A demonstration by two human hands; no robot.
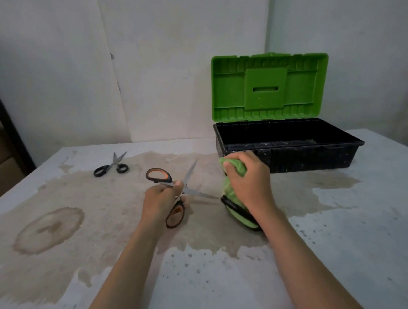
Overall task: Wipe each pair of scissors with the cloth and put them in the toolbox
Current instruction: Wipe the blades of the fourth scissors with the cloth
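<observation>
Pinching the orange scissors (pixel 178 208) near the pivot with left hand (pixel 161 198) — blades splayed toward the cloth (pixel 235 170) balled tight in right hand (pixel 250 179), ready for wiping.

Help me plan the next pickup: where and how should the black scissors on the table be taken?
Probably by the black handle loops, coming from above on the near side. The black scissors lie flat, with the loops nearest and the slightly open blades pointing away, so fingers stay off the tips.
</observation>
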